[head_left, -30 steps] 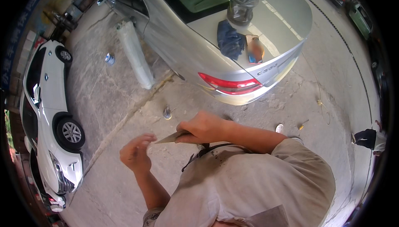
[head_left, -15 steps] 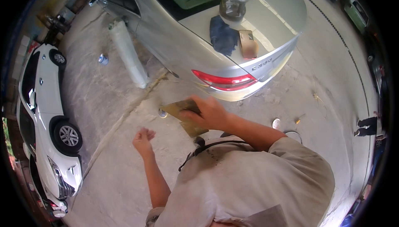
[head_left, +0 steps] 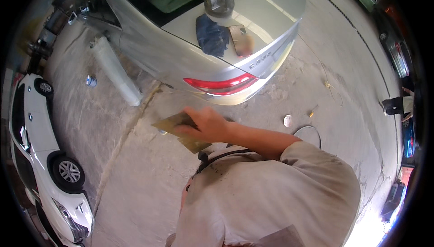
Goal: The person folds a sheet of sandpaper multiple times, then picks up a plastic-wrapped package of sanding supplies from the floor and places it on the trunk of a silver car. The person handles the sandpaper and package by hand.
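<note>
My right hand (head_left: 203,124) is closed on an olive-gold sheet (head_left: 192,144), its thumb pressed over it. The sheet looks like sandpaper, spreads to both sides of the thumb and hangs over the floor in front of my body. Just beyond is the rear corner of a silver car (head_left: 181,61) with a red tail light (head_left: 226,85); hand and car are apart. Lying on its trunk lid are a dark blue cloth (head_left: 210,35) and a tan rectangular object (head_left: 236,39), partly blurred. Behind them stands a dark grey, plastic-looking container (head_left: 219,0). My left hand is out of the picture.
A long plastic-wrapped roll (head_left: 116,71) lies beside the silver car, with a small can (head_left: 91,81) left of it. At left stands a white car (head_left: 40,131). On the right are a round lid (head_left: 287,120), a thin hoop (head_left: 319,134) and a distant person (head_left: 397,106).
The view has shifted, so the silver car appears further left and higher. My left hand has dropped out of sight. The right hand keeps its hold on the sheet.
</note>
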`<state>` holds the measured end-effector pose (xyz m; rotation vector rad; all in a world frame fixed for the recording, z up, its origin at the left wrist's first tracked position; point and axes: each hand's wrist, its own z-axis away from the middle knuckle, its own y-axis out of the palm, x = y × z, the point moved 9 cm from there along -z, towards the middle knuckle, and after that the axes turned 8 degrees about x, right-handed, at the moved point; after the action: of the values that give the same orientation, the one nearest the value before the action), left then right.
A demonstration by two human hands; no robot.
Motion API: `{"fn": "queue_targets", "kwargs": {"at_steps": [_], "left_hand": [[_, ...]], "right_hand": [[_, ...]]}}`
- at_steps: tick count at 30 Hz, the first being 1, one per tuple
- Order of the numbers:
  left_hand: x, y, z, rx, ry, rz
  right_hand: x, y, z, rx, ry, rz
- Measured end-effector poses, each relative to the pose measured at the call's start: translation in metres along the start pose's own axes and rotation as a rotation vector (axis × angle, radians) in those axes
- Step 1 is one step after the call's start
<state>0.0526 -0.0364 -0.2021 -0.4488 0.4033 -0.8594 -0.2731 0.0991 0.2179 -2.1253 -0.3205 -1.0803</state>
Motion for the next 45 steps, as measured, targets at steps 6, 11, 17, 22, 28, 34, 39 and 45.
{"fn": "queue_targets", "kwargs": {"at_steps": [6, 11, 17, 22, 28, 34, 39, 45], "left_hand": [[0.009, -0.104, 0.044, 0.079, -0.018, 0.414], [-0.070, -0.211, 0.116, -0.124, 0.522, 1.029], [-0.186, -0.290, 0.220, -0.294, 1.181, 1.402], [-0.160, -0.286, 0.210, -0.411, 0.728, 1.436], [-0.169, -0.303, 0.233, -0.275, 0.853, 1.597], [-0.190, -0.330, 0.259, -0.450, 0.947, 1.141], [-0.199, -0.335, 0.263, -0.434, 0.922, 1.073], [-0.194, -0.326, 0.259, -0.224, 0.854, 1.099]], "right_hand": [[-0.015, -0.018, 0.003, -0.251, 0.133, -0.247], [-0.047, -0.015, 0.004, -0.498, 0.387, -0.801], [-0.053, 0.021, 0.009, -0.582, 0.542, -1.116], [-0.047, 0.003, 0.005, -0.399, 0.488, -0.843], [-0.037, -0.018, -0.009, -0.310, 0.393, -0.699], [-0.001, 0.000, -0.014, -0.188, 0.316, -0.703], [0.018, 0.019, -0.008, -0.131, 0.310, -0.690], [0.037, 0.031, -0.005, 0.000, 0.221, -0.525]]}}
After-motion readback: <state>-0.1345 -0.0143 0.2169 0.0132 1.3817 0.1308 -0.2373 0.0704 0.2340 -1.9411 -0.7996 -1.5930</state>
